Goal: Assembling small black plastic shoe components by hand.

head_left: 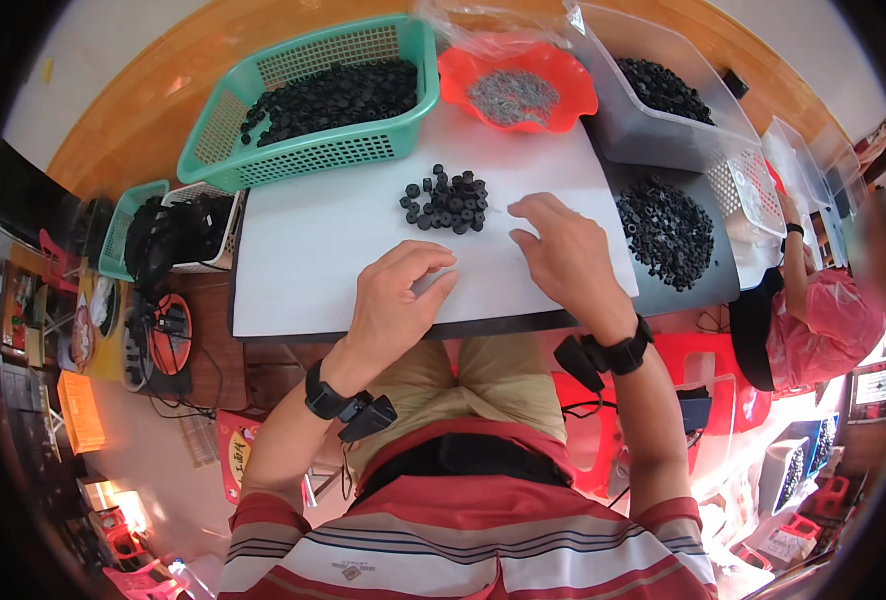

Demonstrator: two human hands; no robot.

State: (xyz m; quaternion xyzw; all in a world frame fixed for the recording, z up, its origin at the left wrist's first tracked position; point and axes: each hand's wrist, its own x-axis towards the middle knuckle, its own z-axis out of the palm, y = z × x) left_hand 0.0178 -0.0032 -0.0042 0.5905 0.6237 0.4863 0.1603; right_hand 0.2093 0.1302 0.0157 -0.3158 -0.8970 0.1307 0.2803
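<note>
My left hand (395,292) hovers over the near part of the white work mat (313,270). Its fingers are curled, with a gap between thumb and forefinger and nothing visible in it. To the right, my right hand (570,252) reaches leftward, thumb apart from the bent fingers. A faint thin streak shows by its fingertips; I cannot make out what it is. Just beyond my hands lies a loose pile of small black round parts (450,203), some with a centre hole. Each wrist wears a black strap with a small device.
A green basket (333,148) of black parts stands far left, beside a red scalloped bowl (569,112) of thin metal pins. At right are a clear bin (653,150) and a heap of small black rings (668,235). Another person (825,325) sits at the far right.
</note>
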